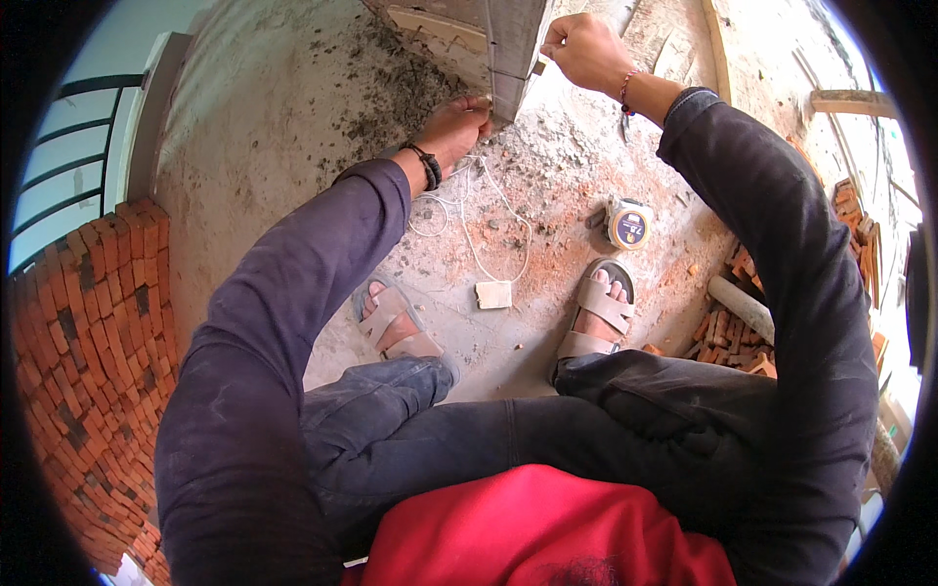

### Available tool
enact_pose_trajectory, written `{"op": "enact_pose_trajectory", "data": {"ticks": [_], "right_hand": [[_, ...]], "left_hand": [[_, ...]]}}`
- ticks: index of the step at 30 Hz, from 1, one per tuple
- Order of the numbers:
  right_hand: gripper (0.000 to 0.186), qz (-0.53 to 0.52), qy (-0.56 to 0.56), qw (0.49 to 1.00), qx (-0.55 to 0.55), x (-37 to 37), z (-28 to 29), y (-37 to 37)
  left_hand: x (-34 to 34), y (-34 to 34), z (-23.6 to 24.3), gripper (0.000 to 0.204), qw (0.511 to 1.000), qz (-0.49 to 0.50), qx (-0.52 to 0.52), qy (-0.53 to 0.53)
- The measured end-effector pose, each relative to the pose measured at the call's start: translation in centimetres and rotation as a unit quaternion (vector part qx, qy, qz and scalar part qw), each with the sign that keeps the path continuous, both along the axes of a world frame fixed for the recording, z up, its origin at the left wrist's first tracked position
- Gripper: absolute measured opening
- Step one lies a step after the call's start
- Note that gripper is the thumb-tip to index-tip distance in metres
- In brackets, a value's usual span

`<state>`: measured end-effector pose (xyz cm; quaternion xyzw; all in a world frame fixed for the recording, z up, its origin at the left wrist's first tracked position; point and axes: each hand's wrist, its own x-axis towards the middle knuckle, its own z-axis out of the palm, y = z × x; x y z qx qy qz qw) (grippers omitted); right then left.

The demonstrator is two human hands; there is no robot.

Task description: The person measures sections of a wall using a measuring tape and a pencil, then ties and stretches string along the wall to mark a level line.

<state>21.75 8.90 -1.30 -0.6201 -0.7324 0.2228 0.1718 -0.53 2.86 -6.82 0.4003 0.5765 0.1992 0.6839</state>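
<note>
I am bent over a grey upright board or post (513,59) standing at the top middle. My left hand (459,130) is closed at its lower left corner, fingertips pinched on something too small to make out. My right hand (591,59) is higher, on the post's right edge, its fingers bent in a pinch whose contents I cannot make out. A thin white string (525,225) lies in loops on the floor below my left hand, by a small pale block (492,294). A tape measure (628,227) lies in front of my right sandal (596,313).
Stacked red bricks (88,342) fill the left, below a dark railing (73,137). More bricks (733,332) and a pale pole (743,308) lie at the right. Dark rubble (401,78) and reddish dust cover the dusty floor (244,166); a timber (850,102) juts in at upper right.
</note>
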Motion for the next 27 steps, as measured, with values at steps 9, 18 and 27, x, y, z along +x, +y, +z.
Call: {"op": "enact_pose_trajectory", "data": {"ticks": [9,18,27], "right_hand": [[0.024,-0.064,0.007,0.994,-0.091,0.4,2.0,-4.6],[0.023,-0.194,0.249,0.905,-0.286,-0.2,1.7,-9.5],[0.027,-0.182,0.183,0.948,-0.184,-1.2,-0.4,-12.5]], "left_hand": [[-0.8,0.3,3.3,0.016,0.995,0.084,0.010,-0.059],[-2.1,0.3,4.4,0.018,0.995,-0.032,0.080,0.041],[-2.6,0.6,6.5,0.020,0.977,-0.174,0.071,0.097]]}}
